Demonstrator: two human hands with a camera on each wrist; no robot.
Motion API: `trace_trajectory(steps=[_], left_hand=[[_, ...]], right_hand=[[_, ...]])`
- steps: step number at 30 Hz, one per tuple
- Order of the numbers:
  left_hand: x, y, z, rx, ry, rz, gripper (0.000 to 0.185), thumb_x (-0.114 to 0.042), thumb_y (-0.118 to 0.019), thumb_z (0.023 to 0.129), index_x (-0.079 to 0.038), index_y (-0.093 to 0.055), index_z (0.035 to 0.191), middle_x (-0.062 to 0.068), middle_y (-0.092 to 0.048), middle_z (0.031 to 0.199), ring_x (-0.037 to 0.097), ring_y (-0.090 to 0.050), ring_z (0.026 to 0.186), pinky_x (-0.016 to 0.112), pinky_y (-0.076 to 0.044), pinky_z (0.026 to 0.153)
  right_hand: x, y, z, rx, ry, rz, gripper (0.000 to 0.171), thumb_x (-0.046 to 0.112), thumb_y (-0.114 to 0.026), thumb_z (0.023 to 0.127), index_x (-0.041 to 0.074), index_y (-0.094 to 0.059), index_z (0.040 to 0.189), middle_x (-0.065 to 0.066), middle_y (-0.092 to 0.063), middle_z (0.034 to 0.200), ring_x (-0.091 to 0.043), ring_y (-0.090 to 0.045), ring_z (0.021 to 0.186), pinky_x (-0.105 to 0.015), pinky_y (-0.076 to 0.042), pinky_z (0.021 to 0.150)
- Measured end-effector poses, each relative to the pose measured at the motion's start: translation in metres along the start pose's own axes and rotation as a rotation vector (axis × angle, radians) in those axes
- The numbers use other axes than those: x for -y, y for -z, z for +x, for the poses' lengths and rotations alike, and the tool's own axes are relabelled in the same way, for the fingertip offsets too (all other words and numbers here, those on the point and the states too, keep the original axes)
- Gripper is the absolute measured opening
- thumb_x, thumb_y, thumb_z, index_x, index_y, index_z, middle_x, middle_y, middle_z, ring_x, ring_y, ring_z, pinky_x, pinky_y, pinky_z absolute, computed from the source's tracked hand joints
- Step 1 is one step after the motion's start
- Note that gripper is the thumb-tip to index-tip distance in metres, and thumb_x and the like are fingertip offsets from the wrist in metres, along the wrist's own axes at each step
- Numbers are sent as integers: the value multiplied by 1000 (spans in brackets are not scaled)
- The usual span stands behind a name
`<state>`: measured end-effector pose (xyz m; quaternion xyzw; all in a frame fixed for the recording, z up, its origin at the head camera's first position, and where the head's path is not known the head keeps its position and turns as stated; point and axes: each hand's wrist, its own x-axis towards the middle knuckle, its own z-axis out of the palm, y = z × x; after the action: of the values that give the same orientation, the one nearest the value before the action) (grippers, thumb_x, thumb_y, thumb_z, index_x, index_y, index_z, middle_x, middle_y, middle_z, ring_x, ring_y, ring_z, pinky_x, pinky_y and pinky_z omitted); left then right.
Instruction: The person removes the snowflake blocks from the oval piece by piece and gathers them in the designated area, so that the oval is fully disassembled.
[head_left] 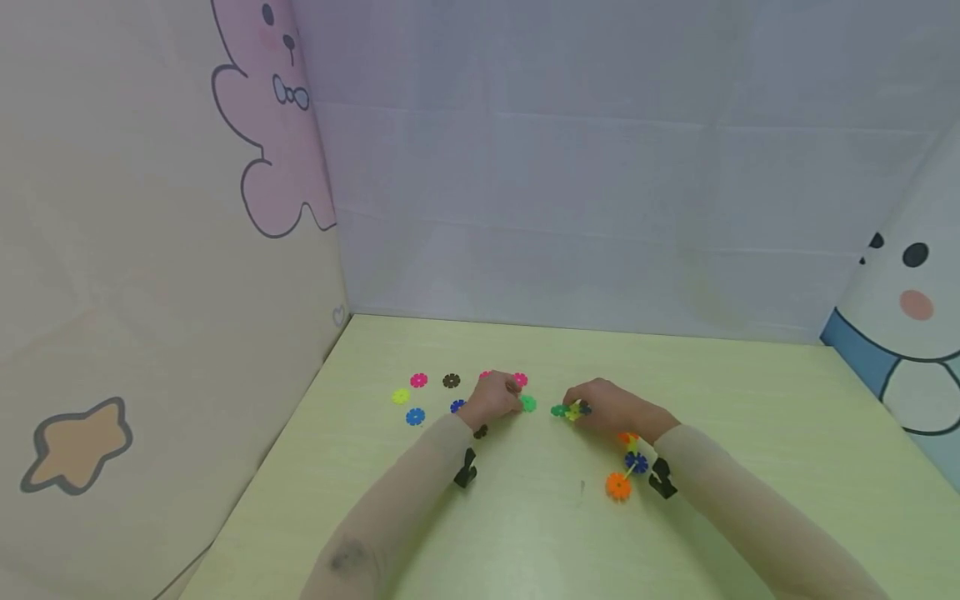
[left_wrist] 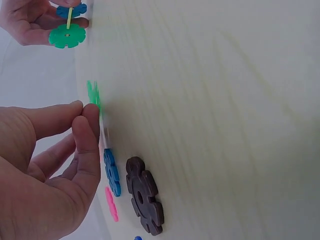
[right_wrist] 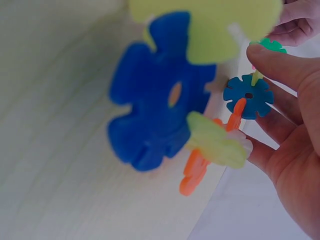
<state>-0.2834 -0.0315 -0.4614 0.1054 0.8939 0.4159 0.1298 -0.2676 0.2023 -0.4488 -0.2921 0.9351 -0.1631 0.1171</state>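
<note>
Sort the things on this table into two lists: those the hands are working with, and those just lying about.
In hand:
- chain of joined plastic snowflake discs, green, yellow, blue, orange, held by the right hand
- single green plastic disc, at the left hand fingers

Lying about:
- pink disc
- brown disc
- yellow disc
- light blue disc

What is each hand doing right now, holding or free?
Left hand: pinches a green snowflake disc on the table.
Right hand: holds a cluster of joined snowflake discs.

A yellow disc (right_wrist: 205, 25) is cut off by the right-wrist view's top edge.
</note>
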Motion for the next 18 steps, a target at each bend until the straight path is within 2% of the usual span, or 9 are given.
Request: trace_trajectory(steps=[7, 14, 18], left_hand=[[-4, 2, -1, -23, 0, -8, 25, -6, -73, 79, 1, -67, 102, 9, -66, 96, 19, -57, 81, 28, -49, 67], [-5, -5, -2, 19, -12, -84, 20, -5, -72, 79, 0, -67, 98, 5, -64, 92, 17, -57, 76, 27, -50, 64], [-10, -13, -4, 49, -32, -54, 18, -6, -71, 80, -2, -68, 97, 3, -64, 89, 16, -57, 76, 26, -50, 64]], right_hand=[[0, 1, 0, 4, -4, 3, 26, 12, -70, 86, 13, -67, 111, 0, -65, 111, -22, -59, 103, -43, -45, 93], [0, 0, 0, -14, 26, -2, 25, 11, -70, 86, 12, -67, 111, -1, -65, 110, -23, -59, 102, -43, -46, 92], [0, 0, -1, -16, 9, 2, 27, 12, -70, 86, 13, -66, 112, 0, -65, 111, -22, -59, 103, -43, -45, 93]])
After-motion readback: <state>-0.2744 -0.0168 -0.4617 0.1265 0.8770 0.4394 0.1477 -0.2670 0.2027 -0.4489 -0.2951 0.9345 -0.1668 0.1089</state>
